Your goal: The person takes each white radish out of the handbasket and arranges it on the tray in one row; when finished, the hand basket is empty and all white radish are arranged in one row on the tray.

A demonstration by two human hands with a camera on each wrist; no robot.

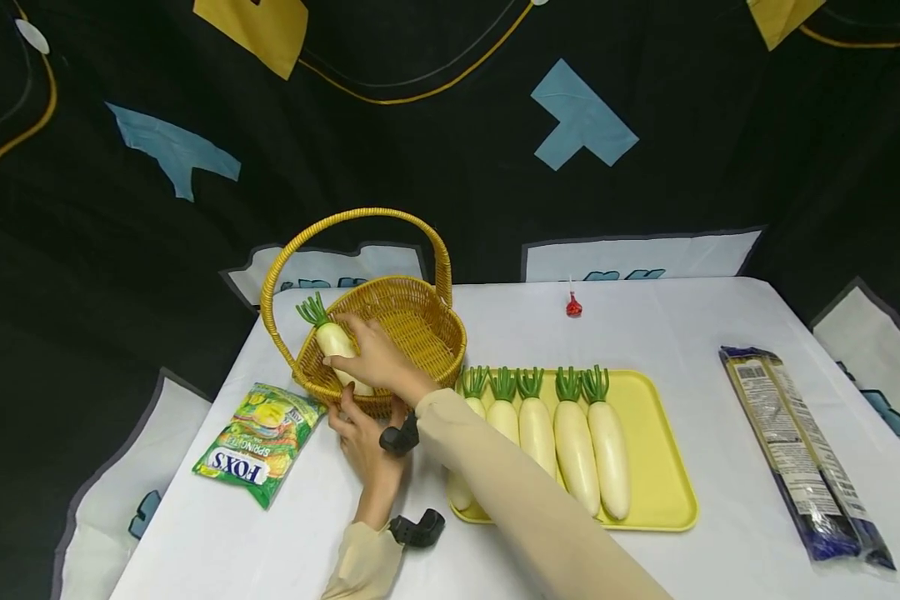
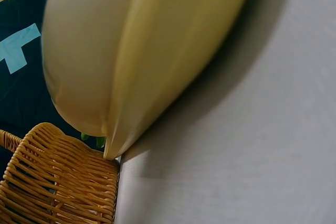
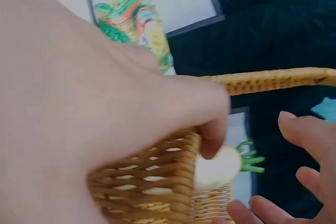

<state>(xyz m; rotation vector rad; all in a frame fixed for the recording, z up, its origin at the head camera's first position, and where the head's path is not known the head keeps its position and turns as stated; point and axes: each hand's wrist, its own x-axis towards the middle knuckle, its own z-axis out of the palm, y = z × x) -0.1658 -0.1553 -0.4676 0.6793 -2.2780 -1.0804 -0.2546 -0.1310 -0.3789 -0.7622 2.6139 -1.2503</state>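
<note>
A white radish (image 1: pixel 337 350) with green stalks lies in the wicker basket (image 1: pixel 427 329), leaning on its left side. Over this radish is my right hand (image 1: pixel 375 354); in the right wrist view its fingers (image 3: pixel 312 135) are spread and stand apart from the radish (image 3: pixel 220 169). My left hand (image 1: pixel 367 442) grips the basket's near rim, one digit hooked over the edge in the right wrist view. Several more white radishes (image 1: pixel 607 458) lie side by side on a yellow tray (image 1: pixel 656 467); the left wrist view shows the tray (image 2: pixel 173 40) up close.
A green FOX'S candy bag (image 1: pixel 262 442) lies left of the basket, against it. At the far right is a long blue and gold packet (image 1: pixel 795 458). A small red item (image 1: pixel 573 307) sits at the back of the white table (image 1: pixel 510 329). The basket's tall handle (image 1: pixel 367 212) arches overhead.
</note>
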